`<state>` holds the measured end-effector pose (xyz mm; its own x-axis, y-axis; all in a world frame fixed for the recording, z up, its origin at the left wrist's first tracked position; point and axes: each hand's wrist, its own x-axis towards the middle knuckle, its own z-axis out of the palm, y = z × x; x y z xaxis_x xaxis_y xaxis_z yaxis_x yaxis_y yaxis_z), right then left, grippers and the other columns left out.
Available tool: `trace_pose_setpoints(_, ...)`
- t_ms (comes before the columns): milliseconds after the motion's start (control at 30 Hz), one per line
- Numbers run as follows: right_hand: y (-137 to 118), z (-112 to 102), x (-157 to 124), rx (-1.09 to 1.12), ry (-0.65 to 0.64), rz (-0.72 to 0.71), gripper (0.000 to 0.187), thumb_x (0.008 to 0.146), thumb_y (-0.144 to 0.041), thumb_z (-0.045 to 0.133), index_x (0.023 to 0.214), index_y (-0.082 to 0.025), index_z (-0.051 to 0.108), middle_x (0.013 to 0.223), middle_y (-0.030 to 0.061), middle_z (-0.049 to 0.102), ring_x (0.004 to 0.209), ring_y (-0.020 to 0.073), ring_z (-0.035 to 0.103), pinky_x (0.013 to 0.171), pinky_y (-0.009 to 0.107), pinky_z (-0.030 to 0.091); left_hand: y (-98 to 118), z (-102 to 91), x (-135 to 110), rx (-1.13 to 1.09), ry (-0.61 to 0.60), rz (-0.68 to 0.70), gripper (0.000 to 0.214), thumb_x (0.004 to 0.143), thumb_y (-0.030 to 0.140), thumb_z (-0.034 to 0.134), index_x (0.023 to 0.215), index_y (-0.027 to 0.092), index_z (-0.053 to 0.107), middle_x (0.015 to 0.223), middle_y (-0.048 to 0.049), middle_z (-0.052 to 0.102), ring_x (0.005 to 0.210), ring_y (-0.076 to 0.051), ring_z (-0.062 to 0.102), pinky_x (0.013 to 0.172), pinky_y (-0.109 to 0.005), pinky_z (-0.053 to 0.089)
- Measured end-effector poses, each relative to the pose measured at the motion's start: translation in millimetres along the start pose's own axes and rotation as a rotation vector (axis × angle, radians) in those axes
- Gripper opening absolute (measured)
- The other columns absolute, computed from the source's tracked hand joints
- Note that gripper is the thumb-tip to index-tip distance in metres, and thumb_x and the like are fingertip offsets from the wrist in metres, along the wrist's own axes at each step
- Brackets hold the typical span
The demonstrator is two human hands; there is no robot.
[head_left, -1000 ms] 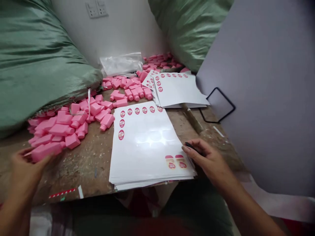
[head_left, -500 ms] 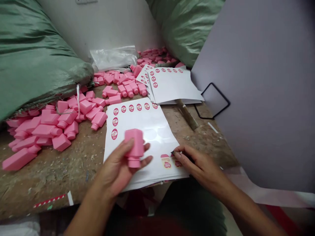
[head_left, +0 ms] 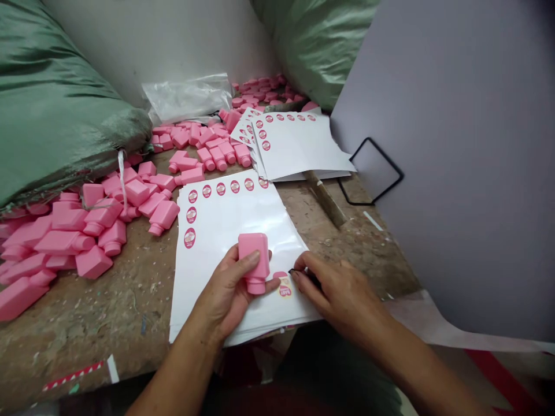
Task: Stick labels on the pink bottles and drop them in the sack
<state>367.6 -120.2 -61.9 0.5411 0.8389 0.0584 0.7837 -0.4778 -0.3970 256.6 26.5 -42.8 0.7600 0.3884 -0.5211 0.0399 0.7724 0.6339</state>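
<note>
My left hand (head_left: 229,283) is closed around a pink plastic bottle (head_left: 254,260), its neck pointing down toward me. It hovers over a sheet of stickers (head_left: 217,231) on a paper stack. Small oval stickers (head_left: 221,189) run along that sheet's top and left edge. At its lower right sits a larger pink and yellow label (head_left: 284,285), close to my left fingertips. My right hand (head_left: 333,283) is pinched on a small dark pointed tool (head_left: 293,271), whose tip is by this label. Most of the tool is hidden by my fingers, so its kind is unclear.
Many pink bottles (head_left: 65,237) lie heaped on the left of the worn table (head_left: 117,312), with more at the back. Behind are green sacks (head_left: 56,115), a clear plastic bag (head_left: 188,98) and another sticker stack (head_left: 299,147). A black wire frame (head_left: 396,179) leans against the grey panel.
My left hand has moved right with the bottle, nearer the label and my right hand. The right hand has shifted slightly left and up over the sheet. The whole view has shifted a little.
</note>
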Motion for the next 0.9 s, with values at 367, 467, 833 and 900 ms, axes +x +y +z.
trace_pose_setpoints(367, 3.9, -5.0, 6.0, 0.207, -0.134, 0.158, 0.020, 0.087, -0.036, 0.042, 0.079, -0.024, 0.054, 0.068, 0.0017, 0.066, 0.061, 0.0202, 0.059, 0.056, 0.029, 0.035, -1.0, -0.1, -0.9, -0.023, 0.006, -0.017, 0.026, 0.077, 0.018, 0.070, 0.101, 0.015, 0.063, 0.103, -0.0070, 0.061, 0.107, -0.022, 0.058, 0.095, -0.045, 0.052)
trace_pose_setpoints(467, 4.6, -4.5, 4.9, 0.211, -0.103, 0.144, 0.020, 0.088, -0.036, 0.043, 0.078, -0.024, 0.055, 0.068, 0.0015, 0.067, 0.061, 0.0195, 0.059, 0.055, 0.029, 0.035, -2.7, 0.1, -0.9, -0.046, 0.031, 0.004, 0.027, 0.075, 0.017, 0.071, 0.101, 0.014, 0.064, 0.104, -0.0087, 0.062, 0.107, -0.024, 0.059, 0.096, -0.044, 0.051)
trace_pose_setpoints(833, 2.0, 0.6, 4.1, -0.019, -0.075, 0.048, 0.020, 0.091, -0.031, 0.041, 0.081, -0.022, 0.056, 0.066, 0.0024, 0.067, 0.059, 0.0223, 0.059, 0.059, 0.032, 0.032, -3.5, -1.5, -0.6, -0.055, 0.008, 0.026, 0.025, 0.078, 0.014, 0.068, 0.102, 0.012, 0.062, 0.103, -0.0088, 0.064, 0.101, -0.020, 0.062, 0.088, -0.034, 0.054)
trace_pose_setpoints(900, 1.1, 1.0, 4.9, -0.025, -0.080, 0.071, 0.021, 0.091, -0.032, 0.040, 0.082, -0.022, 0.056, 0.068, 0.0031, 0.068, 0.061, 0.0227, 0.060, 0.058, 0.031, 0.031, -3.2, -0.7, -1.3, -0.054, 0.010, 0.022, 0.024, 0.078, 0.014, 0.068, 0.101, 0.012, 0.062, 0.102, -0.0087, 0.064, 0.100, -0.019, 0.062, 0.086, -0.033, 0.054)
